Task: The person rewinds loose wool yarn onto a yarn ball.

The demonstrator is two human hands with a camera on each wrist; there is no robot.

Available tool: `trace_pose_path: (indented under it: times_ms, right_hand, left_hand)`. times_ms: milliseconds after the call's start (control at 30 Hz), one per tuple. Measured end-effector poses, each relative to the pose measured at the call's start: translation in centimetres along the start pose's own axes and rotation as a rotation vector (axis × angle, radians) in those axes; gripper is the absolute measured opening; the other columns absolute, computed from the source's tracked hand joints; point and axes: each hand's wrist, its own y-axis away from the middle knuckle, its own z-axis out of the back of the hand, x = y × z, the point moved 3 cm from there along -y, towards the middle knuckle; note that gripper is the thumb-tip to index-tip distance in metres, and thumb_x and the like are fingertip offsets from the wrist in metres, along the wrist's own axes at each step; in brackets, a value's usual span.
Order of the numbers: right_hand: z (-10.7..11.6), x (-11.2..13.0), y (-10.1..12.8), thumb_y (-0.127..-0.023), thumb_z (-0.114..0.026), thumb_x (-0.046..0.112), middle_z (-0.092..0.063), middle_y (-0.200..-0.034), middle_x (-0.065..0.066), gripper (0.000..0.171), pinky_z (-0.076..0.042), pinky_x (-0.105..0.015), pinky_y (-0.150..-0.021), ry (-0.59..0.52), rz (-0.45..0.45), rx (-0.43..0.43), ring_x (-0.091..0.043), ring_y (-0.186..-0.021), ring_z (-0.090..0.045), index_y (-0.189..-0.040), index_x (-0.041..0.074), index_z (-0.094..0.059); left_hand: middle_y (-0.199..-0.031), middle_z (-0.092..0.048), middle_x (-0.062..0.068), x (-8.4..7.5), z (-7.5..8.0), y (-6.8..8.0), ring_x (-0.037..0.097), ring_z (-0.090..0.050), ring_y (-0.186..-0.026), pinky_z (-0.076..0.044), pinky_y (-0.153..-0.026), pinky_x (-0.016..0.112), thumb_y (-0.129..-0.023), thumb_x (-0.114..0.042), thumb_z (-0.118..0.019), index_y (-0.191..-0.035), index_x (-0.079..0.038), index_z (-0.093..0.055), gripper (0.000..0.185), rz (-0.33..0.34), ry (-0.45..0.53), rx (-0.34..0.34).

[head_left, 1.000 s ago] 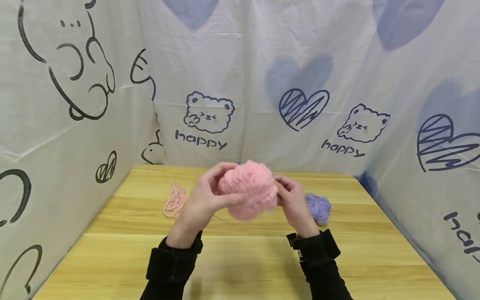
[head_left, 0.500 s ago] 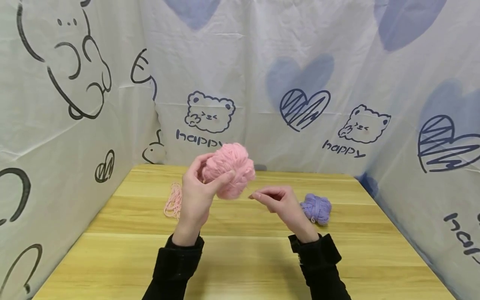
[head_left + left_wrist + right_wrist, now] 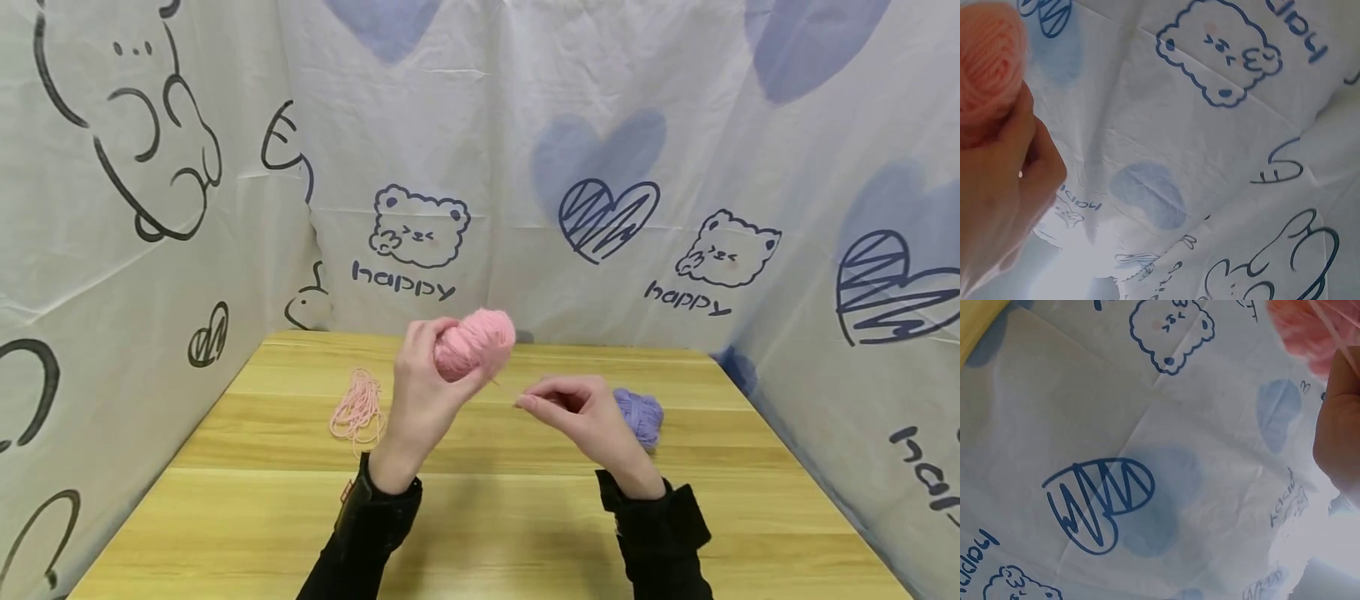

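Note:
My left hand [image 3: 426, 385] grips a pink ball of yarn [image 3: 476, 343] and holds it up above the table, thumb on the near side. The same pink yarn ball [image 3: 990, 61] fills the upper left corner of the left wrist view. To its right, my right hand [image 3: 581, 414] pinches a strand of pink yarn between thumb and fingertips. That strand [image 3: 1334, 328] runs from the ball to the thumb in the right wrist view. Most of the right fingers are hidden there by the frame's edge.
A loose bundle of pink yarn [image 3: 358, 408] lies on the wooden table [image 3: 495, 533] at left. Behind the right hand lies a purple skein of yarn [image 3: 640, 417], partly covered by it. White printed cloth [image 3: 517, 167] walls the table at the back and sides.
The right hand has come away from the ball, drawing a strand out to the right. The left hand moved left and up with the ball, then slightly back right, turning it.

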Motion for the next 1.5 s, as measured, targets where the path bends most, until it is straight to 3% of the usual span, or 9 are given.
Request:
trace_pose_path:
  times_ms: [133, 300, 500, 700, 967, 1133, 1300, 1500]
  right_hand:
    - [0.6, 0.7, 0.4, -0.090, -0.064, 0.003, -0.056, -0.072, 0.005, 0.008, -0.030, -0.027, -0.047, 0.030, 0.003, -0.037, -0.011, -0.054, -0.035, -0.095, 0.002, -0.070]
    - [1.2, 1.3, 0.6, -0.089, -0.064, 0.000, -0.048, -0.066, 0.000, 0.010, -0.026, -0.029, -0.044, 0.068, 0.033, -0.068, -0.013, -0.051, -0.031, -0.094, 0.007, -0.069]
    - [1.8, 1.6, 0.7, -0.088, -0.064, -0.003, -0.044, -0.065, 0.000, 0.012, -0.025, -0.028, -0.043, 0.106, 0.064, -0.107, -0.013, -0.051, -0.030, -0.092, 0.007, -0.069]
    - [2.1, 1.7, 0.9, -0.088, -0.065, -0.002, -0.044, -0.065, 0.000, 0.010, -0.026, -0.028, -0.045, 0.115, 0.051, -0.131, -0.013, -0.052, -0.032, -0.092, 0.007, -0.069]
    - [2.3, 1.1, 0.8, -0.088, -0.065, -0.001, -0.051, -0.067, 0.002, 0.008, -0.027, -0.027, -0.046, 0.105, 0.043, -0.139, -0.012, -0.054, -0.034, -0.091, 0.006, -0.069]
    - [2.3, 0.8, 0.6, -0.088, -0.065, 0.000, -0.058, -0.070, 0.004, 0.006, -0.033, -0.025, -0.047, 0.069, 0.039, -0.134, -0.012, -0.056, -0.039, -0.091, 0.004, -0.069]
    - [2.2, 0.3, 0.5, -0.088, -0.065, 0.000, -0.061, -0.071, 0.006, 0.005, -0.036, -0.023, -0.048, 0.021, 0.026, -0.149, -0.009, -0.056, -0.042, -0.090, 0.003, -0.068]
    - [1.5, -0.8, 0.0, -0.089, -0.062, 0.000, -0.069, -0.082, 0.009, 0.014, -0.051, -0.018, -0.060, -0.104, 0.000, -0.160, -0.003, -0.069, -0.059, -0.092, 0.011, -0.070]
  left_hand:
    - [-0.106, -0.052, 0.015, -0.2, -0.6, 0.2, 0.025, -0.057, -0.093, -0.056, -0.086, 0.037, -0.060, -0.001, -0.085, -0.110, 0.001, -0.062, 0.055, -0.079, -0.094, 0.087]
    - [-0.110, -0.051, 0.013, -0.6, -1.3, 0.6, 0.024, -0.058, -0.094, -0.057, -0.084, 0.035, -0.058, 0.001, -0.084, -0.108, -0.004, -0.063, 0.055, -0.161, -0.154, 0.246]
    - [-0.111, -0.060, 0.008, -0.8, -1.9, 1.0, 0.021, -0.062, -0.096, -0.057, -0.084, 0.033, -0.062, 0.001, -0.083, -0.112, -0.005, -0.062, 0.055, -0.190, -0.162, 0.434]
    - [-0.110, -0.063, 0.005, -0.8, -2.3, 1.3, 0.016, -0.062, -0.096, -0.056, -0.084, 0.028, -0.064, 0.000, -0.080, -0.113, -0.007, -0.062, 0.053, -0.223, -0.136, 0.543]
    - [-0.111, -0.065, 0.003, -1.2, -2.1, 1.6, 0.012, -0.061, -0.096, -0.054, -0.083, 0.022, -0.068, -0.005, -0.078, -0.113, -0.009, -0.061, 0.048, -0.286, 0.004, 0.664]
    - [-0.111, -0.067, 0.004, -1.8, -1.7, 1.7, 0.012, -0.062, -0.097, -0.055, -0.083, 0.022, -0.069, -0.005, -0.077, -0.116, -0.009, -0.060, 0.051, -0.288, 0.128, 0.718]
    - [-0.111, -0.066, 0.001, -1.9, -1.4, 1.6, 0.010, -0.062, -0.098, -0.055, -0.084, 0.024, -0.071, -0.007, -0.079, -0.117, -0.013, -0.060, 0.050, -0.232, 0.215, 0.736]
    - [-0.117, -0.065, 0.007, -1.8, -0.7, 1.3, 0.014, -0.062, -0.104, -0.056, -0.090, 0.030, -0.069, -0.002, -0.081, -0.119, -0.008, -0.059, 0.055, -0.133, 0.391, 0.708]
